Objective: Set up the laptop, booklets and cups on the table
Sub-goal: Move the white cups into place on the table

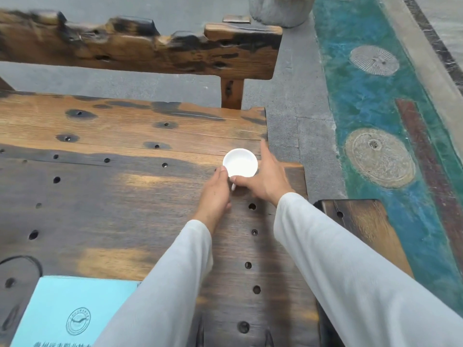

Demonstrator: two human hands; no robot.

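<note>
A small white cup [240,162] stands upright near the right edge of the rustic wooden table [100,186]. My right hand [265,176] wraps around its right side, thumb at the near side and index finger stretched past it. My left hand [215,194] touches the cup's near left rim with its fingertips. A light blue booklet [67,311] with a round emblem lies at the table's near left corner, partly under my left sleeve. No laptop is in view.
A wooden bench backrest [140,48] runs along the table's far side. A wooden stool [363,226] stands at the right below the table edge. Grey paving and a teal strip with round stone discs [379,157] lie to the right.
</note>
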